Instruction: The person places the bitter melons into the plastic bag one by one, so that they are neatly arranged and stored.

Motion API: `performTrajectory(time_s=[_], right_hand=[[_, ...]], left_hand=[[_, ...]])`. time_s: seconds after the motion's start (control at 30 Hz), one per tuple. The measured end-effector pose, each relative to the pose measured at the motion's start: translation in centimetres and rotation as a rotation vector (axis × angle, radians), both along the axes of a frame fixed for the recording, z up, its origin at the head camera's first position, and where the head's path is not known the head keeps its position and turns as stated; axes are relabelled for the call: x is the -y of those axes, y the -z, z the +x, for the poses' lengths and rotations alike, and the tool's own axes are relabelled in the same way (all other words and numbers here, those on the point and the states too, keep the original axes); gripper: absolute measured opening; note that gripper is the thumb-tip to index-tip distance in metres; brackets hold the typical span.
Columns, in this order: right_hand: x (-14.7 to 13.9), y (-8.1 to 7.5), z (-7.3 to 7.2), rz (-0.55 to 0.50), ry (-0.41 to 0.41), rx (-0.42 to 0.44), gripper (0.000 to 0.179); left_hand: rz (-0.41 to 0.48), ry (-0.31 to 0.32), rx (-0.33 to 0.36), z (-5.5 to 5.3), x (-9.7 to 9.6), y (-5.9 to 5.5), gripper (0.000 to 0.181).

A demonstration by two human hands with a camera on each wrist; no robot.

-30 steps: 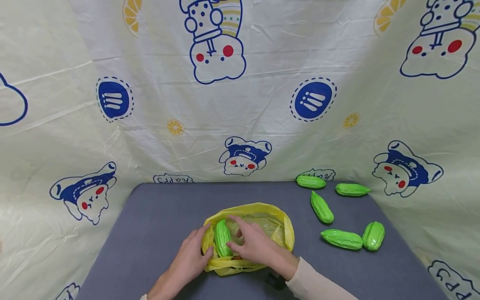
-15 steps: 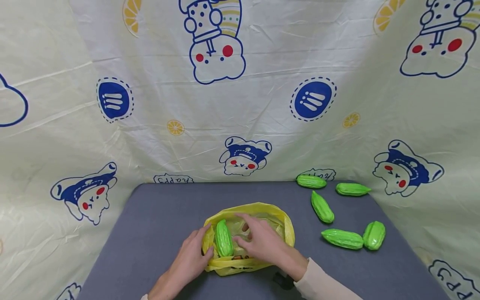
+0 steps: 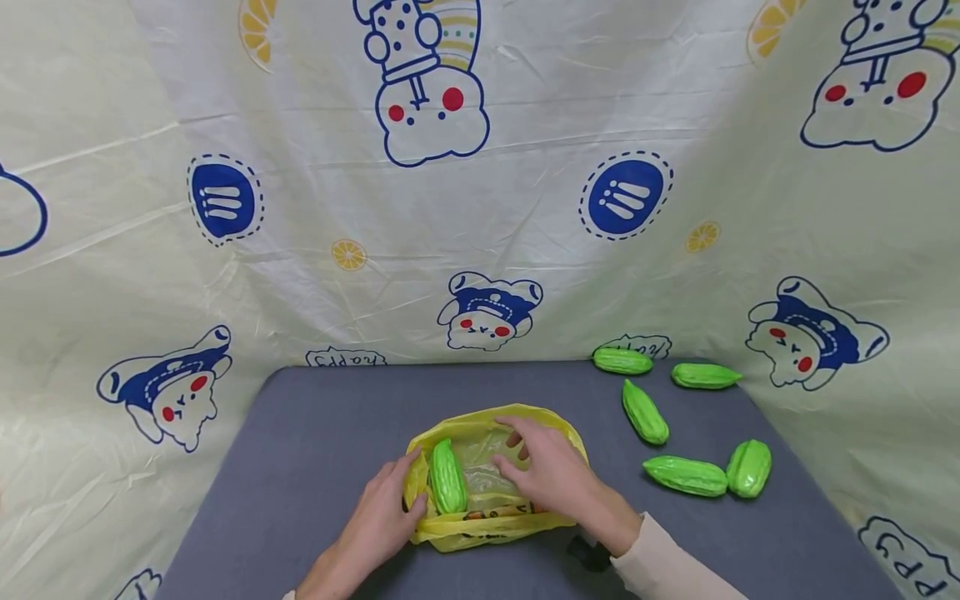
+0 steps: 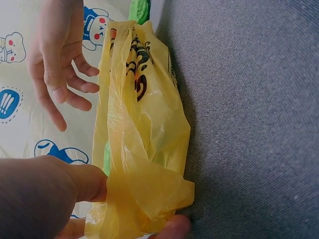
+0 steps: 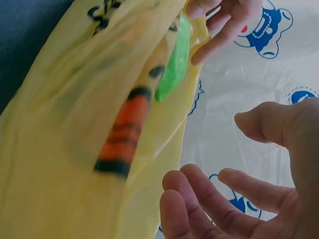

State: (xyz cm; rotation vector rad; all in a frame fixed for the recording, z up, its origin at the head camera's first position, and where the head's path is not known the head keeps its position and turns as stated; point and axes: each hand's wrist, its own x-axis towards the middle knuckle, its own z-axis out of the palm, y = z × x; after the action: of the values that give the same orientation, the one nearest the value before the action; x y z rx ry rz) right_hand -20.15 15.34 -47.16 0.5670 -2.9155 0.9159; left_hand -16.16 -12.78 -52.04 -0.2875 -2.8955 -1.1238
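A yellow plastic bag (image 3: 517, 523) lies on the table with its mouth spread. Inside at the left, a green bitter melon (image 3: 447, 477) stands tilted, its pointed end up. My left hand (image 3: 381, 504) holds the bag's left end, thumb and fingers at the rim; in the left wrist view the bag (image 4: 144, 119) partly covers its fingers. Over the bag's right half is my right hand (image 3: 551, 471), fingers loosely bent and apart. Nothing is in that hand (image 5: 249, 194) in the right wrist view, where the melon (image 5: 175, 64) shows beyond the bag's printed side.
Several more bitter melons lie at the table's right: one (image 3: 645, 412) beside the bag, two (image 3: 686, 476) (image 3: 748, 469) touching nearer, and two (image 3: 622, 361) (image 3: 705, 376) along the back edge. A printed cloth (image 3: 487, 208) hangs behind the grey table (image 3: 322, 417).
My right hand has moved right, away from the bitter melon in the bag, with its fingers spread. My left hand stays at the bag's left rim.
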Motion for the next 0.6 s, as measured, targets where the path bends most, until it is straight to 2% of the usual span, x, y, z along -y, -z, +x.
performTrajectory(time_s=[0.2,0.6], right_hand=[[-1.2,-0.1,-0.3,0.012,0.050,-0.034,0.053],[-4.1,-0.4,-1.2,0.038,0.093,-0.112,0.050]], left_hand=[[0.003,0.009,0.010,-0.1,0.1,0.2,0.069],[0.011,0.024,0.038,-0.1,0.4,0.1,0.071]])
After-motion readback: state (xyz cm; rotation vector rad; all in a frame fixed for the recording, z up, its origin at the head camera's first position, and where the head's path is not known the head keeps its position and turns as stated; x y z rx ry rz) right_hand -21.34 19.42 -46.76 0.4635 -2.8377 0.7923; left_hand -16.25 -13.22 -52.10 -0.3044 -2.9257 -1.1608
